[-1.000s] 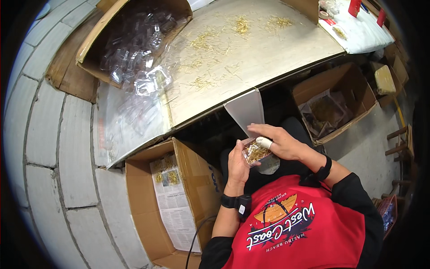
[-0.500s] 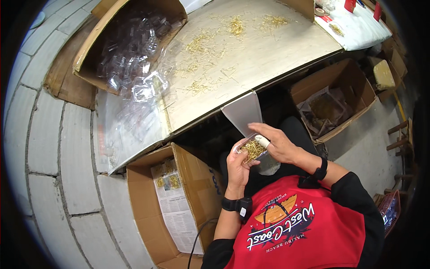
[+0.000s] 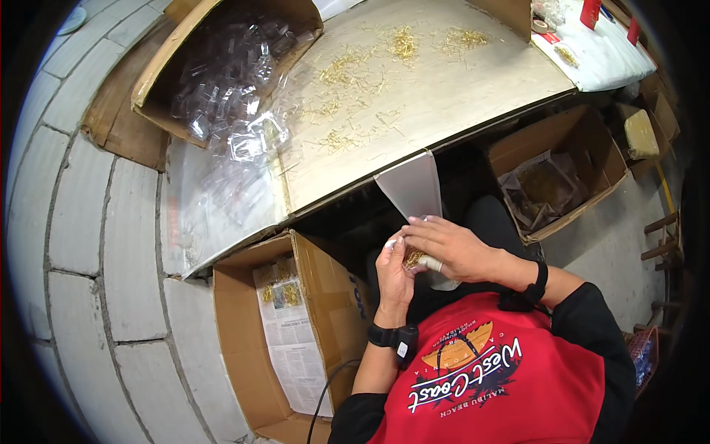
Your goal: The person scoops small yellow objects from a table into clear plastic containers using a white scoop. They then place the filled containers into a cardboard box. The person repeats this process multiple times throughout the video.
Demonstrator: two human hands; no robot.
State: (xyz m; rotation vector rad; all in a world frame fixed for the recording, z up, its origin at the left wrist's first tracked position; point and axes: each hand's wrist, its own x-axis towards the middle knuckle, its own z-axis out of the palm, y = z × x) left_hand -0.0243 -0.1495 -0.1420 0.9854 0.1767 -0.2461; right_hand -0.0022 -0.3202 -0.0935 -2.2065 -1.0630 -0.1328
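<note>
Low in front of my lap, my left hand (image 3: 394, 275) is closed around a small clear plastic box (image 3: 416, 259) with thin gold metal pins inside. My right hand (image 3: 460, 251) lies across the top of this box, its fingers stretched out and close together, hiding most of it. White tape is wrapped round a digit of that hand, beside the box. Just beyond the hands, a pale grey chute-like plate (image 3: 412, 186) hangs down from the table edge. More gold pins (image 3: 336, 139) are scattered over the table (image 3: 355, 177), with denser heaps toward its far side.
A tipped carton (image 3: 151, 78) spills clear plastic boxes (image 3: 248, 144) onto the table's left end. Below stands an open carton (image 3: 325, 296) lined with newspaper (image 3: 292, 340). Another carton (image 3: 566, 214) sits under the table at right. Red bottles (image 3: 590, 13) stand at the far right.
My right hand has moved left and down flat over the box, covering the pins that showed before. My left hand keeps its grip. The whole view has shifted slightly.
</note>
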